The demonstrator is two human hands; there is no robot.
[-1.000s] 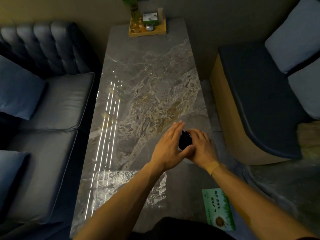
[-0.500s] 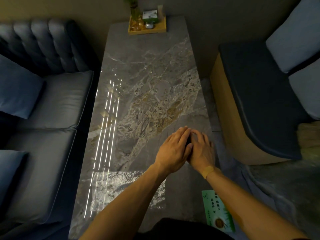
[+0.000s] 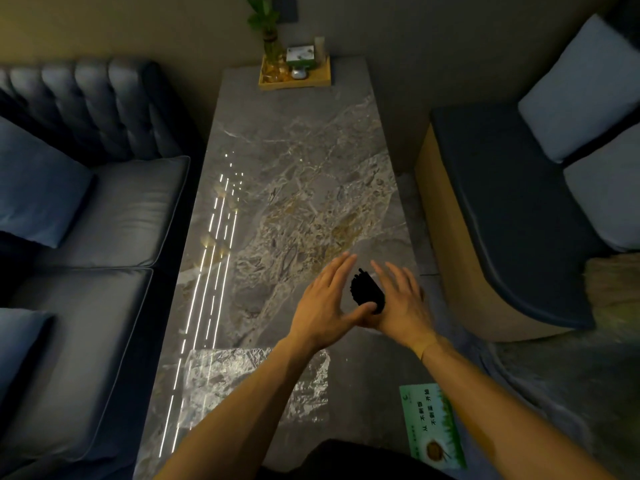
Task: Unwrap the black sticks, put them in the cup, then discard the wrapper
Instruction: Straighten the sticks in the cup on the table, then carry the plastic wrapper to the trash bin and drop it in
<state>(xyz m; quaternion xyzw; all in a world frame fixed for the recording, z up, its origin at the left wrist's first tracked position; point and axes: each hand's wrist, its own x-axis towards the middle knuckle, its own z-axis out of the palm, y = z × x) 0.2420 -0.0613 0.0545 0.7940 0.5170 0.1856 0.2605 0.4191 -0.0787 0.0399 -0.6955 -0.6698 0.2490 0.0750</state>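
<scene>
A bundle of black sticks (image 3: pixel 366 289) stands on end near the right edge of the marble table (image 3: pixel 294 161), its tips pointing up. My left hand (image 3: pixel 323 301) is on its left with straight fingers, the thumb reaching under the bundle's near side. My right hand (image 3: pixel 401 299) is on its right, fingers straight and spread, palm toward the sticks. Whether a cup surrounds the sticks is hidden by my hands. A crinkled clear wrapper (image 3: pixel 214 379) lies flat on the near part of the table, partly under my left forearm.
A green printed card (image 3: pixel 433 424) lies at the table's near right corner. A wooden tray (image 3: pixel 294 81) with a plant and small items sits at the far end. A dark sofa (image 3: pixel 86 220) flanks the left, a cushioned bench (image 3: pixel 519 220) the right.
Half a second ago my hands were pressed together over the sticks. They have parted, and the black bundle shows between them again.
</scene>
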